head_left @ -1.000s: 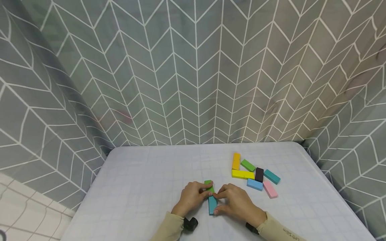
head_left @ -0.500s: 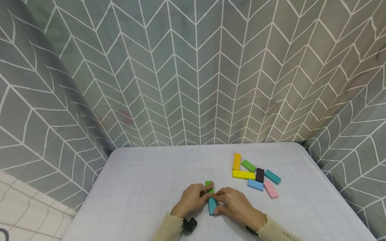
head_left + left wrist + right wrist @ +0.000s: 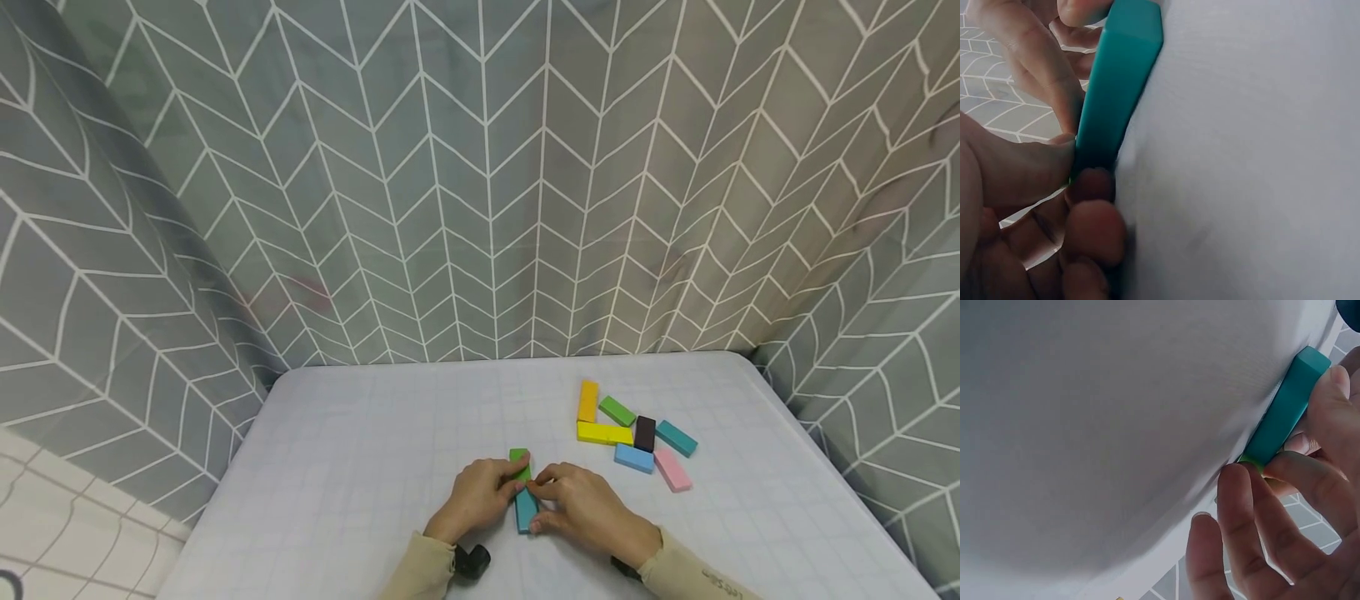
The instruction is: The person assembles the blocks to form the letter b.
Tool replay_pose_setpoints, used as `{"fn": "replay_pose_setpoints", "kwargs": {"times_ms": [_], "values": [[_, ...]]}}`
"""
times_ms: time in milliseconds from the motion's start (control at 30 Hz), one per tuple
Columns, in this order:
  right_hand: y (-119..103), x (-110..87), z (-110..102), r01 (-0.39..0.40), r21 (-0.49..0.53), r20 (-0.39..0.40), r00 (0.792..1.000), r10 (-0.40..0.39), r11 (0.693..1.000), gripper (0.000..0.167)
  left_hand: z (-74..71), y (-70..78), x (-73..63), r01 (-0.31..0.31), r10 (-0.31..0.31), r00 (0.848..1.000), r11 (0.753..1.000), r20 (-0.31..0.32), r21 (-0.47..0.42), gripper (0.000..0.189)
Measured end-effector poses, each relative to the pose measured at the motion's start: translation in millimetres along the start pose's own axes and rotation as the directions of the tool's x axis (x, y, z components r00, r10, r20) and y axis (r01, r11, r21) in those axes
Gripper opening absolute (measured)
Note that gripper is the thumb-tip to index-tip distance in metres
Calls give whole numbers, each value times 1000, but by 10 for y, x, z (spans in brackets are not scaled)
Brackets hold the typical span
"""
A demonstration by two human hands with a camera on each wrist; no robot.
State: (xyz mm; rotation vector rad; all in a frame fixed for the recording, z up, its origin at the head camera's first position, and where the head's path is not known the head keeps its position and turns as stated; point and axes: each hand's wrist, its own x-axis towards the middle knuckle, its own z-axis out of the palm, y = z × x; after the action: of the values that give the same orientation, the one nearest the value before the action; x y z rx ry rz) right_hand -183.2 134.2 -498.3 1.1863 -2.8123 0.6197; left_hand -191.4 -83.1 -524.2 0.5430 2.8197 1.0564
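Observation:
A teal block (image 3: 527,515) and a green block (image 3: 518,454) lie end to end on the table, in line away from me. My left hand (image 3: 474,497) pinches the green block from the left, with its thumb near the joint between the two. From the right, my right hand (image 3: 588,505) holds the teal block, thumb toward its near end and fingertips near the joint. The left wrist view shows the teal block (image 3: 1116,81) flat on the cloth. Only a sliver of green shows past the teal block (image 3: 1285,409) in the right wrist view; fingers hide the rest.
To the right lie several loose blocks: orange (image 3: 588,402), yellow (image 3: 604,433), green (image 3: 617,411), black (image 3: 645,434), light blue (image 3: 633,458), teal (image 3: 677,438) and pink (image 3: 672,469). A patterned curtain (image 3: 480,208) hangs behind the white table (image 3: 360,450).
Both hands stay almost still on the two blocks. The whole head view shifts only slightly.

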Motion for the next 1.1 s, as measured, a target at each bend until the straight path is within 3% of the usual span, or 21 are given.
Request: {"fn": "replay_pose_setpoints", "kwargs": {"times_ms": [300,600,900,967,1100], "values": [[-8,17,-15,-2,-1,11,1000,2,1000,55,-58,7,20,-28,29,999,999,19,-40,44],[-60,27,-29,41,-59,-10,999,-42,997,51,-49,15,7,-27,28,1000,999,6,-17,43],[133,-1,-107,-7,59,72,997,3,998,52,-28,-45,-17,11,-5,999,987,34,-160,43],[223,-9,-167,-48,72,51,998,45,996,49,-31,-72,-34,25,-18,999,976,31,-217,41],[463,-21,-337,-130,22,-90,987,132,991,49,-39,-105,-79,26,-34,999,968,-31,-250,41]]}}
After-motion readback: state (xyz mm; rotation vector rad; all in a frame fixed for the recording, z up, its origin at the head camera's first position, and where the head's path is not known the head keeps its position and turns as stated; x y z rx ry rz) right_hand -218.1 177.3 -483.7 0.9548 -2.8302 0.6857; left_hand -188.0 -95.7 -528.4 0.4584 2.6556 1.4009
